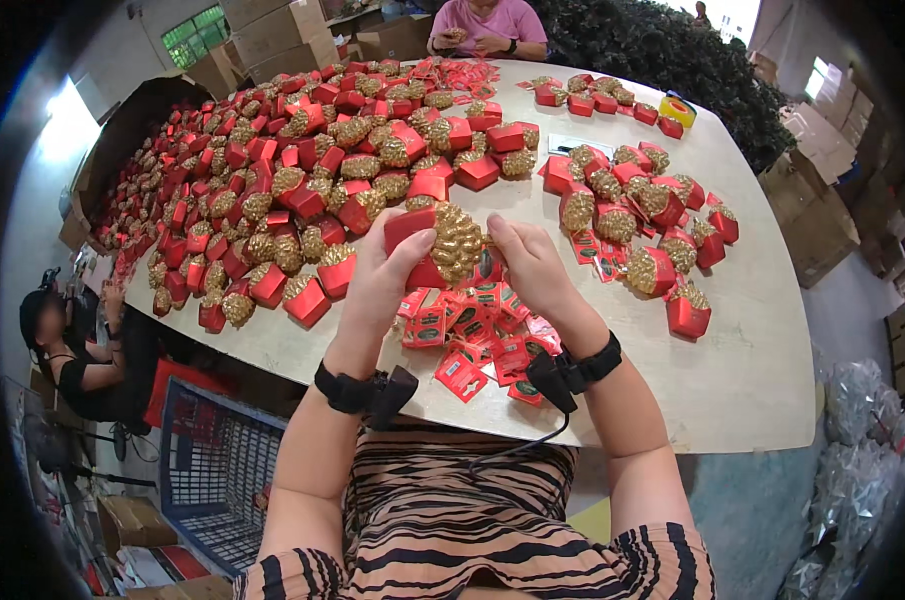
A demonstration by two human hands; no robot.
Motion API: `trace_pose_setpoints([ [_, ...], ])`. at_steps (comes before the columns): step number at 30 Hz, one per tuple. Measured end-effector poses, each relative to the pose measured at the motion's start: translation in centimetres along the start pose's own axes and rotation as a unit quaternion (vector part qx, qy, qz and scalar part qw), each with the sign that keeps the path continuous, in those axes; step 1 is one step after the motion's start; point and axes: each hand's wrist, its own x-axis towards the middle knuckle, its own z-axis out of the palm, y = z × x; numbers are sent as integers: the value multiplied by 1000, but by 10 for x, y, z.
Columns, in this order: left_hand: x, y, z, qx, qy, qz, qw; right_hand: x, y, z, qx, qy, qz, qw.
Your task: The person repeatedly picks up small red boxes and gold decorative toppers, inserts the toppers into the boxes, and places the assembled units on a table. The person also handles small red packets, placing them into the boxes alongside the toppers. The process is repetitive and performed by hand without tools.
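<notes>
Above the near part of the table, my left hand [381, 268] grips a red and gold ornament [457, 245]. Its red boxy base lies against my palm and its bumpy gold top points right. My right hand [535, 266] is closed in a pinch close beside the gold top; what lies between thumb and finger is too small to tell. Under both hands is a loose pile of red printed cards [463, 375], partly hidden by my fingers.
A large heap of similar ornaments [303, 180] covers the table's left side. Smaller groups [663, 200] lie to the right, near a yellow tape roll [678, 108]. A blue crate [218, 460] stands below left. A person in pink [493, 25] works opposite; another sits at left.
</notes>
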Motion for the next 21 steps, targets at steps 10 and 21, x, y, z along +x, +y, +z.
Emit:
trace_pose_setpoints([
  [10, -4, 2, -14, 116, -25, 4, 993, -2, 6, 9, -25, -18, 22, 999],
  [21, -14, -17, -3, 100, 27, 85, 991, -5, 3, 19, 24, 17, 8, 1000],
])
